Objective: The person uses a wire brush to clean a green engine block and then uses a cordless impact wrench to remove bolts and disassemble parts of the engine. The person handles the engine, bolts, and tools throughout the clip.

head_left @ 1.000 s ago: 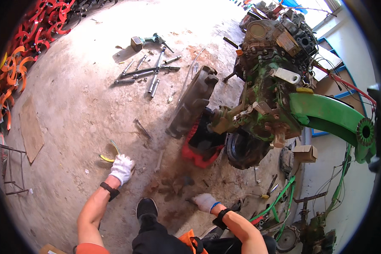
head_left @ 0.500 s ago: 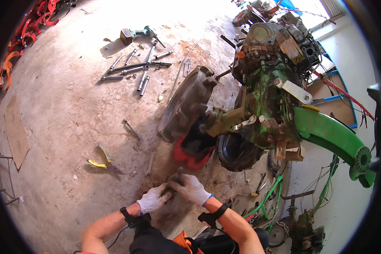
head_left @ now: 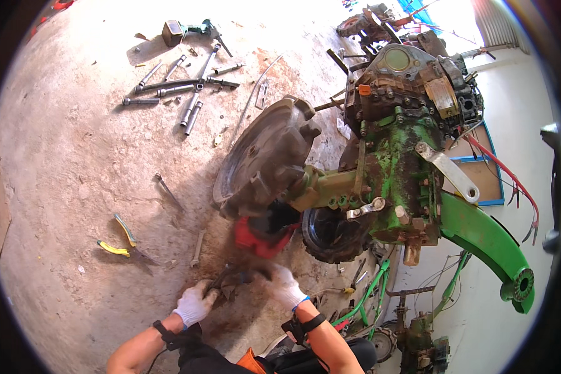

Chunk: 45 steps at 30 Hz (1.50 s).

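In a white work glove, my left hand (head_left: 195, 303) is closed at the lower middle, its fingers round the near end of a dark metal part (head_left: 225, 278). Blur hides that part's exact kind. My right hand (head_left: 285, 288), also gloved, is just right of the part; its fingertips are smeared and dark, and whether they grip anything is unclear. Just beyond both hands lies a red object with a black middle (head_left: 262, 242), partly under a large lugged tyre (head_left: 262, 159). A combination wrench (head_left: 198, 248) rests on the floor ahead of my left hand.
Pliers with yellow and blue handles (head_left: 119, 240) and a ratchet handle (head_left: 168, 190) lie to the left. Farther off are several sockets and bars (head_left: 196, 90) and a cordless impact wrench (head_left: 193, 31). A green tractor body (head_left: 393, 168) with a curved green arm (head_left: 486, 243) stands at the right.
My hands, close together before, are now apart, the dark metal part showing between them. My right hand is blurred by motion. The whole view has shifted, so the floor things sit farther left.
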{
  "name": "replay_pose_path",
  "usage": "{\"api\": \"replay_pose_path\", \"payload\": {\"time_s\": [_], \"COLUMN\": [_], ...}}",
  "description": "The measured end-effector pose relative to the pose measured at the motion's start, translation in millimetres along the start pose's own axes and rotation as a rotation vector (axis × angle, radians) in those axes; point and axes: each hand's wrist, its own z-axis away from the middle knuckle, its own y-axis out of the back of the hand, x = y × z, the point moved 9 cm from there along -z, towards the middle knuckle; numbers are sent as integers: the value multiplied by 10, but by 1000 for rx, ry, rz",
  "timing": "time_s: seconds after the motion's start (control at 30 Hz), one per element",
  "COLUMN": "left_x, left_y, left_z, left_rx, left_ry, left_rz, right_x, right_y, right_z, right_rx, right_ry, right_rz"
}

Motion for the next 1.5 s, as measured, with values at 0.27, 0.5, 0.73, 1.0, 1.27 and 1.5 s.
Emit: {"api": "replay_pose_path", "payload": {"time_s": [0.27,0.5,0.73,1.0,1.27,1.5], "left_x": [-350,-549,-728,-675,-559,-372], "left_y": [528,886,1045,1055,1179,1858], "left_z": [53,255,321,349,431,454], "left_rx": [135,415,487,535,488,790], "left_ry": [-166,-377,-381,-428,-361,-405], "left_rz": [-313,-638,-743,-746,-764,-820], "right_x": [-319,-676,-840,-620,-535,-550], "right_y": [911,1437,1785,1852,1993,2024], "right_z": [-95,-114,-393,-371,-378,-396], "right_rx": [340,390,225,327,317,499], "right_ry": [114,347,532,517,665,620], "right_rz": [-820,-1512,-1882,-1865,-1579,-1377]}}
